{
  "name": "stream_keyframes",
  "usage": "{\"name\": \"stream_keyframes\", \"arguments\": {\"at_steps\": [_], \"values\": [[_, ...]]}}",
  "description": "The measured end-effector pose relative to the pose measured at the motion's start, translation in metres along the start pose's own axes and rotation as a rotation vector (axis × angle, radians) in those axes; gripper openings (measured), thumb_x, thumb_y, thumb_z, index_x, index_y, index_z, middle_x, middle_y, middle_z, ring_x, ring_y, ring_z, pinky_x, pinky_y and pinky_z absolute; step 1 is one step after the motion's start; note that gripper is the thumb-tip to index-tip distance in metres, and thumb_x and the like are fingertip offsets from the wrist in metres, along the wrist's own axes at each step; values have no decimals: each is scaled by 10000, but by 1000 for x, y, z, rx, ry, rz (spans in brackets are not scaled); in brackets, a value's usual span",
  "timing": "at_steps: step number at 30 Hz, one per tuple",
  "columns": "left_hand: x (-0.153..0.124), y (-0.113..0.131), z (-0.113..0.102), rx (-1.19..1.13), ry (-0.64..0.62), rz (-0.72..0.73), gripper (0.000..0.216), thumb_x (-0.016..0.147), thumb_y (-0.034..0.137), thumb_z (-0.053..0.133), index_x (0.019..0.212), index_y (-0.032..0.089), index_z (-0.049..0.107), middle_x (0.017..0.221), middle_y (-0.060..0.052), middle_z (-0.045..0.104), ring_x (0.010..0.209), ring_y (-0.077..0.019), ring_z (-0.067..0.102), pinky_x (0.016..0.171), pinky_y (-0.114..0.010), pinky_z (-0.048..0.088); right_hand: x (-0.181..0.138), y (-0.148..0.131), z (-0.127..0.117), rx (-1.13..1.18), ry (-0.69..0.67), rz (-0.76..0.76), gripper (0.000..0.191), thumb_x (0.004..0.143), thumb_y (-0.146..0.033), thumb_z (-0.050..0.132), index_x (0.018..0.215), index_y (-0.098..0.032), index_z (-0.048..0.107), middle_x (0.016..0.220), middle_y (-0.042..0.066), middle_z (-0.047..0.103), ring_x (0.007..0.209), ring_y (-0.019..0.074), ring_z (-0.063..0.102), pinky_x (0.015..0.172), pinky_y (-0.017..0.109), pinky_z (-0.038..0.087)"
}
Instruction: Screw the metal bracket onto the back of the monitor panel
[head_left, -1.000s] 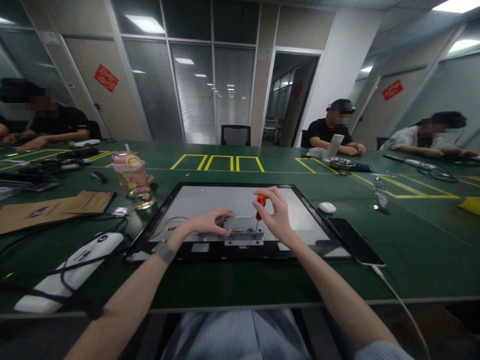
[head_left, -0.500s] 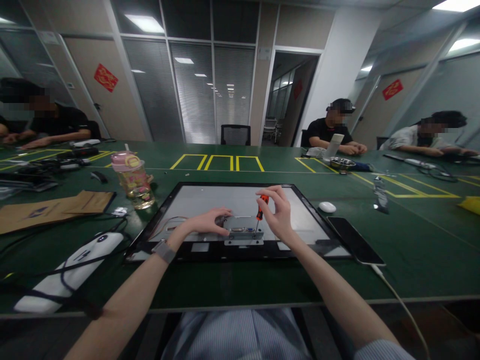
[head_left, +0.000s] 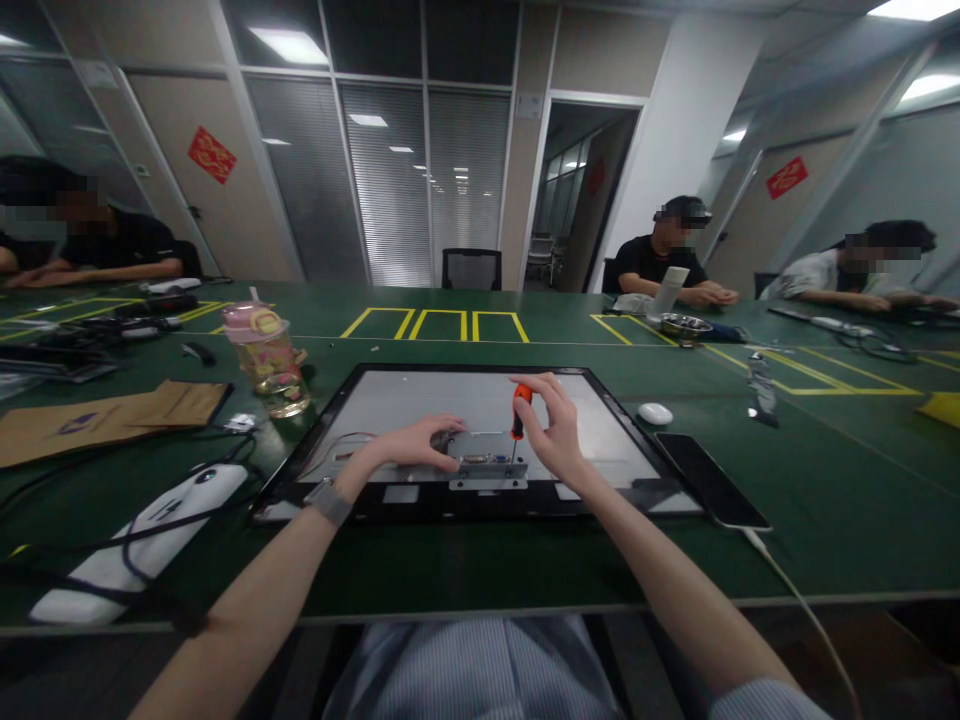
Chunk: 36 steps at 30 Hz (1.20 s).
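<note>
A flat panel with a black frame lies on the green table. Near its front edge sits a grey metal bracket with connector ports along it. My left hand wraps around the bracket's left end, thumb in front and fingers behind, partly hiding it. An orange and black screwdriver stands nearly upright, its handle pinched at the top between the fingertips of my right hand. The shaft points down at the right part of the bracket; whether its tip sits on a screw is too small to tell.
A phone on a cable and a white case lie right of the panel. To the left are a drink bottle, brown paper bag and white power strip with dark cables. Several people sit across the table.
The screwdriver handle has turned a little between my right fingers, with more orange now facing me, and leans slightly left. My left hand stays in place.
</note>
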<state>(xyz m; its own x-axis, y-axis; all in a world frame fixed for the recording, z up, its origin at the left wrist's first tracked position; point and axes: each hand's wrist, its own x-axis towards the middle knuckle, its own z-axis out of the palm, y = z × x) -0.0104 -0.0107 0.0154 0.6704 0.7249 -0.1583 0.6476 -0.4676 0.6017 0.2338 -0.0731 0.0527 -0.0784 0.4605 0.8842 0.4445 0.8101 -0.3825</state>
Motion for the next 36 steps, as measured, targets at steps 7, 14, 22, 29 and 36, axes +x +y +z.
{"name": "stream_keyframes", "arguments": {"at_steps": [7,14,22,29,36], "values": [[0,-1,0,8,6,-2,781,680,588,716,1354,266,488,1550,-51,310,1446,-303,211,1183,-457,185,-4,7,1,70,-55,34,314,953,-166,378,1216,-225,538,1033,88,642,930,209,616,819,389,493],[-1,4,-1,-2,5,-15,774,679,577,719,1352,273,487,1548,-47,314,1444,-316,208,1185,-469,172,-4,6,-2,-27,-116,-69,269,913,-190,499,1170,-224,572,952,73,626,869,209,598,793,371,498],[-1,1,0,-39,6,-7,759,669,568,733,1336,292,498,1547,-32,314,1452,-311,184,1190,-471,159,-8,9,0,-40,-85,-107,314,913,-149,475,1208,-236,539,943,73,629,874,214,601,780,380,513],[-1,3,0,-20,10,8,746,673,524,743,1329,253,513,1536,-54,341,1457,-301,186,1194,-449,146,-12,1,6,218,142,90,264,919,-200,499,1173,-250,546,974,54,618,688,147,637,646,335,562],[-1,2,0,-30,17,16,733,673,545,740,1319,282,515,1534,-45,344,1455,-293,191,1192,-458,150,-19,0,21,359,139,369,259,853,-292,623,1099,-240,561,915,22,628,695,146,679,548,269,600]]}}
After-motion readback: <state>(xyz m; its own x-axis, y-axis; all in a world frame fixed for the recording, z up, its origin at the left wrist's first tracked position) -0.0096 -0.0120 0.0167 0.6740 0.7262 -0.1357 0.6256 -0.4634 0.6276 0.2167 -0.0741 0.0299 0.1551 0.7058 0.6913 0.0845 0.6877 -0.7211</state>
